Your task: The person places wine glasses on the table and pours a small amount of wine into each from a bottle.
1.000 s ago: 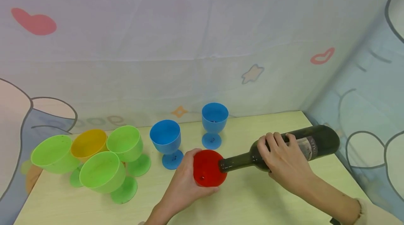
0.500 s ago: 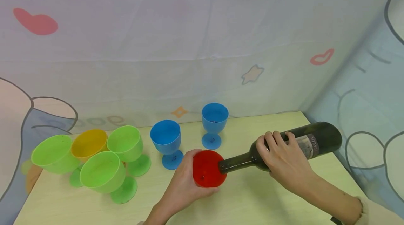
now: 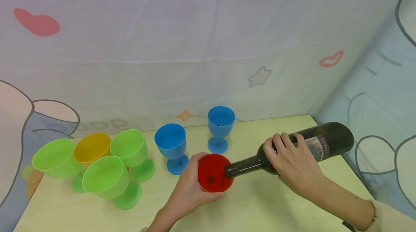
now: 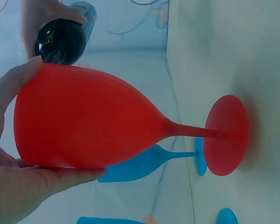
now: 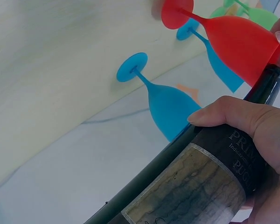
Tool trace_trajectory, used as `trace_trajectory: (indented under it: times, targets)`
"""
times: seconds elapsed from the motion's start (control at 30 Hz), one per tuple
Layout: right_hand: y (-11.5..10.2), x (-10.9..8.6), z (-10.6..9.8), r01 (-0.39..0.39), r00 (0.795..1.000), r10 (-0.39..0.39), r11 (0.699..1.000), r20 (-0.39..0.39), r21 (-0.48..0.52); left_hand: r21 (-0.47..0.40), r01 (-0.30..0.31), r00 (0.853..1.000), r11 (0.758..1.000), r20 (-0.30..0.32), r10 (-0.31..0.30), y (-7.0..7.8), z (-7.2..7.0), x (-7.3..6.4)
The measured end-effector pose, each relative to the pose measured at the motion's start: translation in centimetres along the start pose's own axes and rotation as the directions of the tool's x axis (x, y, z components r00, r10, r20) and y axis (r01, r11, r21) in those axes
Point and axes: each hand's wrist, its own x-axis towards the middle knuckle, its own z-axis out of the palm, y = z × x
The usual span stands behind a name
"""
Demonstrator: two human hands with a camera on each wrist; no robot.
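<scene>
My left hand [image 3: 191, 185] holds a red plastic goblet [image 4: 88, 116] by its bowl, thumb on one side and fingers on the other. The goblet stands upright; whether its foot touches the table is hard to tell. In my right hand [image 3: 294, 167] is a dark green wine bottle [image 3: 338, 138] with a picture label [image 5: 186, 186], gripped around its body. The bottle slants, base raised to the right, with its mouth at the right side of the goblet's rim. Inside the goblet a dark spot shows low in the bowl; any liquid stream cannot be made out.
Two blue goblets [image 3: 170, 141] [image 3: 221, 121] stand behind the red one. To the left, several green goblets [image 3: 105, 177] crowd around a yellow one [image 3: 92, 149]. The pale table [image 3: 247, 210] ends at a printed cloth backdrop [image 3: 182, 44] behind and another at the right.
The bottle's base has risen slightly, so it tilts more steeply. The dark spot in the red goblet looks larger. My left hand has stayed nearly still.
</scene>
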Motion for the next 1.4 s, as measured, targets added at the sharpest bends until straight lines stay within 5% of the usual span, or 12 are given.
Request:
trace_trajectory:
  times: [1.4]
  targets:
    - [-0.20,-0.17,-0.12,-0.024,0.998,0.022,0.999,0.057,0.032,-0.031,-0.052,0.999,0.998,-0.015,0.052,-0.24,0.15,0.10]
